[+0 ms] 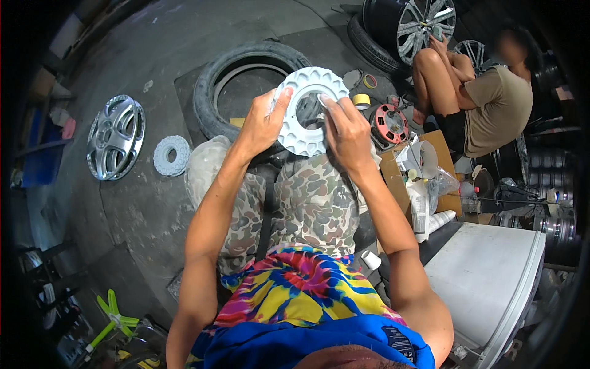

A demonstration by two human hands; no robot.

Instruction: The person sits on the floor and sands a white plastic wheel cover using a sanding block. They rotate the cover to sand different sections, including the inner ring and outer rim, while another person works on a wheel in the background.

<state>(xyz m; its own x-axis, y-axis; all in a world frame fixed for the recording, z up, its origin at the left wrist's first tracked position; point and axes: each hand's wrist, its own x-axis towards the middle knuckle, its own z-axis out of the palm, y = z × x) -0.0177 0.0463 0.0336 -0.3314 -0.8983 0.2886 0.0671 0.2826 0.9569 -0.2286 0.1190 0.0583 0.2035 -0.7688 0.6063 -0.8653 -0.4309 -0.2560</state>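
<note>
Above my knees I hold a pale grey ring-shaped disc (pixel 300 145) with a round centre hole and scalloped pockets along its rim. My left hand (pixel 261 121) is closed on its left edge, thumb on the upper face. On the right side, my right hand (pixel 351 136) has its fingers bent together against the inner edge of the ring. Their tips look whitish; whatever is pinched there is too small to make out. A similar grey disc (pixel 160 155) lies on the floor to the left. Behind my hands a black tyre (pixel 204 101) lies flat.
A silver alloy wheel (pixel 114 138) rests at far left. To the right are yellow tape (pixel 361 101), a red reel (pixel 391 125), a cardboard box (pixel 442 147) of rubbish and a white panel (pixel 485 258). A co-worker (pixel 501 101) sits at upper right, handling a spoked wheel (pixel 413 29).
</note>
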